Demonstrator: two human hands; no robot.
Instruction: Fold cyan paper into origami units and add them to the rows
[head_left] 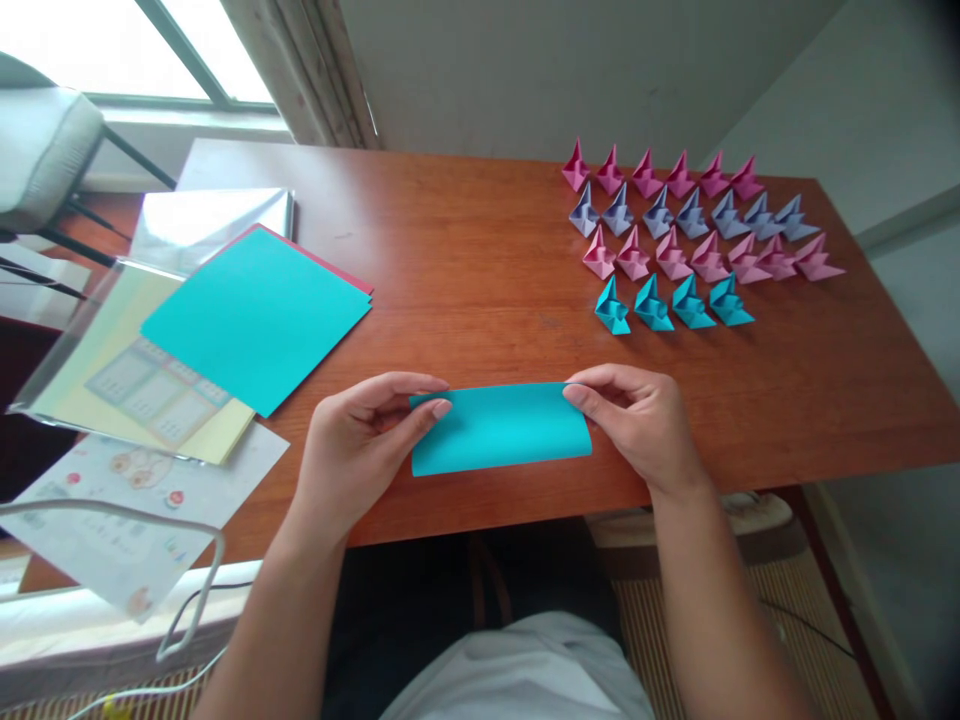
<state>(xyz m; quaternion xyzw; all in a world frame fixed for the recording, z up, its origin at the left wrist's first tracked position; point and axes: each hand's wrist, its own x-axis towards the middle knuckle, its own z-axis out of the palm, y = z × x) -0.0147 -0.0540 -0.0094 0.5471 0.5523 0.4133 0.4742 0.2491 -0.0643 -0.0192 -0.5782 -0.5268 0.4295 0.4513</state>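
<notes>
A turquoise sheet of paper [504,432], bent over into a wide strip, spans the gap between my hands near the table's front edge. My left hand [367,440] pinches its upper left corner between thumb and fingers. At the upper right corner, my right hand [637,420] grips the paper the same way. The bend runs along the side nearer to me; whether it is creased flat I cannot tell. Beyond my right hand stands a row of folded turquoise paper figures [652,303].
Behind the turquoise row stand pink figures [709,258], lilac figures [690,213] and magenta figures [680,176]. Left on the wooden table [450,260] lie a stack of turquoise sheets [259,315], a yellow paper pack [112,320] and a printed white sheet [135,510]. A pale cable [150,515] loops at lower left.
</notes>
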